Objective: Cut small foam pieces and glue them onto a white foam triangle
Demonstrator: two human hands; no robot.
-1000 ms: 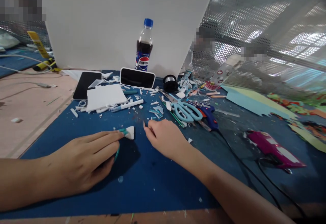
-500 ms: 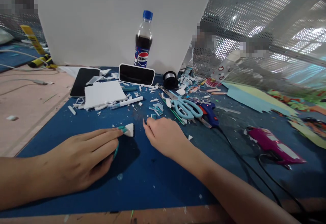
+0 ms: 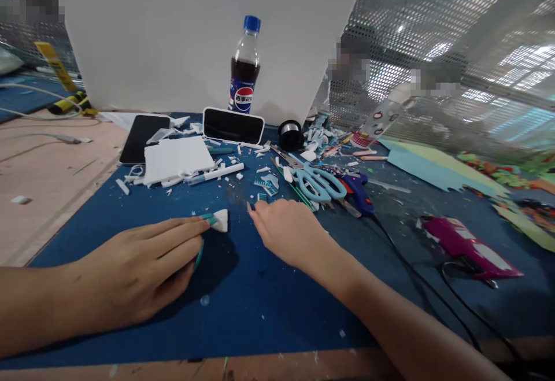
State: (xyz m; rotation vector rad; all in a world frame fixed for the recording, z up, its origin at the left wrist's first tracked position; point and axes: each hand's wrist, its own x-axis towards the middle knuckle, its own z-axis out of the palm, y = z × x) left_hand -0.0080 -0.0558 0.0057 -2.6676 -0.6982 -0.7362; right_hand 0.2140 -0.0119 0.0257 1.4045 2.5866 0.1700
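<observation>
My left hand lies low over the blue mat, fingers together. A small white wedge-shaped piece is pinched at its fingertips, and teal colour shows at the nails. To the right, my right hand is closed with its fingers curled under. A thin pale tip juts from it toward the white piece; whether it is a nail or a held object, I cannot tell. Just beyond this hand lie small teal-and-white striped scraps. Light-blue scissors rest past the right knuckles.
A cola bottle stands behind a propped phone. Left of them are a white foam sheet, a tablet and a pen. A wire spool, a blue glue gun with cord, and a magenta pouch lie rightward.
My right hand has shifted slightly to the right, away from the white piece. My left hand stays in place, still pinching that piece.
</observation>
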